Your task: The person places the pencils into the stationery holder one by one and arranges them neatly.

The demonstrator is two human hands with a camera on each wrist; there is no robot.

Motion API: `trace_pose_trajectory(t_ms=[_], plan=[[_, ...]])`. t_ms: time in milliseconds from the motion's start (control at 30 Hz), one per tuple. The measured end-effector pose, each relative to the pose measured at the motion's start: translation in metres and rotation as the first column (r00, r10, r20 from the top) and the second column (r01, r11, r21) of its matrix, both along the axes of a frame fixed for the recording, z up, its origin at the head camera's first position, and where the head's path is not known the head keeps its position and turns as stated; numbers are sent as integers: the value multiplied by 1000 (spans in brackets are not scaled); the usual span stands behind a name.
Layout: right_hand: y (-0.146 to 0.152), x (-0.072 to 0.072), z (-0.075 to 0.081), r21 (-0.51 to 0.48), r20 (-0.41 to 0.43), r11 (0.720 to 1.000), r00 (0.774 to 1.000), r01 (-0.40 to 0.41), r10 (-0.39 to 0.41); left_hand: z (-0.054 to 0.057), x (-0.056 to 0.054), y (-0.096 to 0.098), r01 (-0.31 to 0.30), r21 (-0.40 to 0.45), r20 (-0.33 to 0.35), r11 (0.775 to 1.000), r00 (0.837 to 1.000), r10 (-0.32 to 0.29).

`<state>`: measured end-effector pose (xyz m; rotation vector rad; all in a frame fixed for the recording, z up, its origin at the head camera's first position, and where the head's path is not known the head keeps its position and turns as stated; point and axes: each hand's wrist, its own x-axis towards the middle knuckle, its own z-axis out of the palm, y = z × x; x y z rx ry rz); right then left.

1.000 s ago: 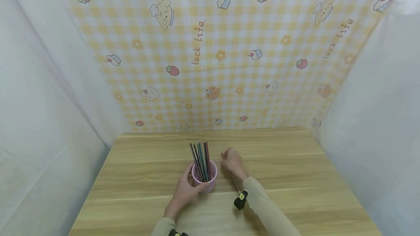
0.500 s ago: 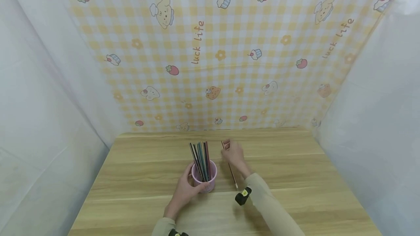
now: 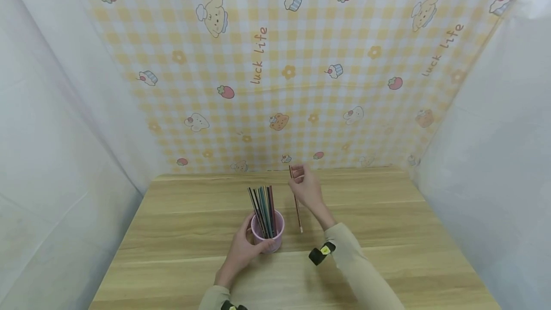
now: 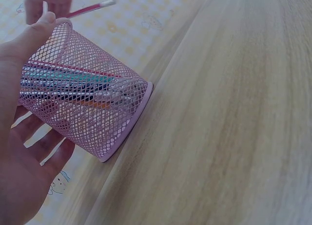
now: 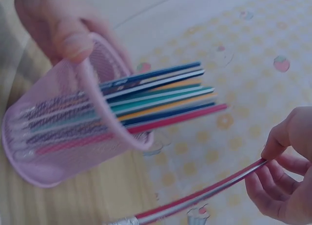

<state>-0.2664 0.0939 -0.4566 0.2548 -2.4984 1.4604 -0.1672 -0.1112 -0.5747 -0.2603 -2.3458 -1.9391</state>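
My left hand (image 3: 242, 249) grips a pink mesh pencil cup (image 4: 97, 115) that stands upright on the table, thumb at the rim and fingers around the far side. Several pencils (image 3: 263, 207) in blue, green, orange, red and other colours lean inside it, their upper ends above the rim. To the right of the cup, my right hand (image 3: 307, 189) pinches one red pencil with a silver stripe (image 5: 204, 193) near its upper end. That pencil hangs tilted above the table, apart from the cup, with its metal band and pale eraser end pointing down.
The wooden table (image 3: 379, 252) extends around both hands. A yellow checked cloth (image 3: 284, 99) rises along its back edge. White sheets (image 3: 56, 157) flank the left and right sides. A dark wrist camera (image 3: 321, 252) sits at the right sleeve.
My right hand has moved away from me and up, lifting the red pencil, whose lower end now shows clear of the sleeve and nearer the cup. The left hand and cup have stayed put.
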Motion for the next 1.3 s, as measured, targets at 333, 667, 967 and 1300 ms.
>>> trace_pose_trajectory(t_ms=[333,667,967,1300], plan=[[-18,15,36,-158,-180,981,980,-112,83,0,1,0,5,5,3,1000,1000,-5],[-44,20,33,-179,-268,971,957,-161,109,0,0,-1,1,1,14,1000,1000,-1],[-56,32,7,-89,-263,976,950,-199,169,-4,-1,-1,4,16,-8,1000,1000,-4],[-57,40,-22,-34,-213,976,956,-214,202,-3,-1,-1,9,-23,-9,1000,1000,-9]])
